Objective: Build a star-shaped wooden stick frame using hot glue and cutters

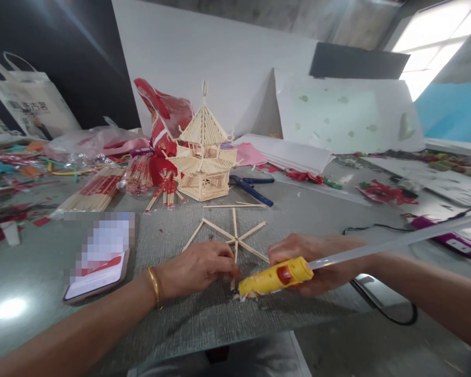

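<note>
Carefully, a star of thin sticks [234, 236] is being glued flat on the tabletop [306, 209], near the middle and in front of the stick pagoda [204, 157]. One near spoke is pinched by the left hand [198, 269], its grip closed on the stick. The yellow glue gun [275, 277] is clasped in the right hand [317, 262], nozzle touching the joint. The spoke is best pressed flat and only a small bead applied.
</note>
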The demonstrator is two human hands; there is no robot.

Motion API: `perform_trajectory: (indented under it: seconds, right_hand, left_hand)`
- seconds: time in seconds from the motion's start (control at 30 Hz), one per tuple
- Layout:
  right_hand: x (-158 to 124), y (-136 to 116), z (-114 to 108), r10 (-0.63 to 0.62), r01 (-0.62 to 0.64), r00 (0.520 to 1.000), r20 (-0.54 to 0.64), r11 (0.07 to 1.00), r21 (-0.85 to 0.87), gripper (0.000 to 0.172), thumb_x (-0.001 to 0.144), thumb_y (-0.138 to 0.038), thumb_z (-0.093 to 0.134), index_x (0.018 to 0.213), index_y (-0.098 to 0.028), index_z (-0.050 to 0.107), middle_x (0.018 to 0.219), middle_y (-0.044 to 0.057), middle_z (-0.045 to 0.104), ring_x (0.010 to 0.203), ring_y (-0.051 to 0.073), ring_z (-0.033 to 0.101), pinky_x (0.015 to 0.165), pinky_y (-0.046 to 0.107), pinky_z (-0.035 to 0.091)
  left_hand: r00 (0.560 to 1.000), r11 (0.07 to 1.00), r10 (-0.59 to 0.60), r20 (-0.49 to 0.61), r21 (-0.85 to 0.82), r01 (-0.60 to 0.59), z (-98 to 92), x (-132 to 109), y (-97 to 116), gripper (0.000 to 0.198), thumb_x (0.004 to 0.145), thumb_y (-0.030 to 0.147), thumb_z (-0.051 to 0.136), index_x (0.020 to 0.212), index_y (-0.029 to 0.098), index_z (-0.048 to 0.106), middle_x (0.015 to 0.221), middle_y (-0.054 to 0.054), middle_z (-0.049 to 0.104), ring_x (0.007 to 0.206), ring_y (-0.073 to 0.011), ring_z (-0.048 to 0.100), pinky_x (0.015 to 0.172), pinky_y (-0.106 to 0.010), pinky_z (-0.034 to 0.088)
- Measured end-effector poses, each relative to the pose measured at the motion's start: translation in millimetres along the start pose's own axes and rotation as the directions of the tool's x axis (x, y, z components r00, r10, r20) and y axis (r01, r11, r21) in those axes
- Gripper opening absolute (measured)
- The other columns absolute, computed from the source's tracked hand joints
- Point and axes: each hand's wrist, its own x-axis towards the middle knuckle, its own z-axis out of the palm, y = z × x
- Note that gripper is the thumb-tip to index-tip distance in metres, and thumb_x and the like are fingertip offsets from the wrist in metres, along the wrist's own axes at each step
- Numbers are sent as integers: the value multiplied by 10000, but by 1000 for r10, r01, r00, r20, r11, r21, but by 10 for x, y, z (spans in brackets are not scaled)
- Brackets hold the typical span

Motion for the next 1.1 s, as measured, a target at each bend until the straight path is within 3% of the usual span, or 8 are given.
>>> perform_trajectory:
  seconds: [0.3, 1.1]
  right_hand:
    - [-42, -20, 7, 137, -136, 990, 19, 989, -48, 127, 759, -205, 519, 772, -188, 394, 734, -18, 433, 652, 96, 411, 609, 198, 305]
    - [-77, -16, 15, 143, -144, 989, 43, 989, 27, 185, 798, -269, 546, 774, -187, 381, 739, -10, 420, 645, 108, 396, 600, 212, 293]
  left_hand:
    - [1000, 1000, 5, 3, 12, -5, -11, -7, -4, 256, 882, 60, 470, 933, 208, 673, 879, -15, 603, 812, -122, 564, 743, -210, 416]
    - [1000, 1000, 17, -15, -8, -17, 20, -19, -43, 309, 851, 10, 453, 925, 210, 675, 877, -10, 599, 807, -116, 556, 746, -209, 413]
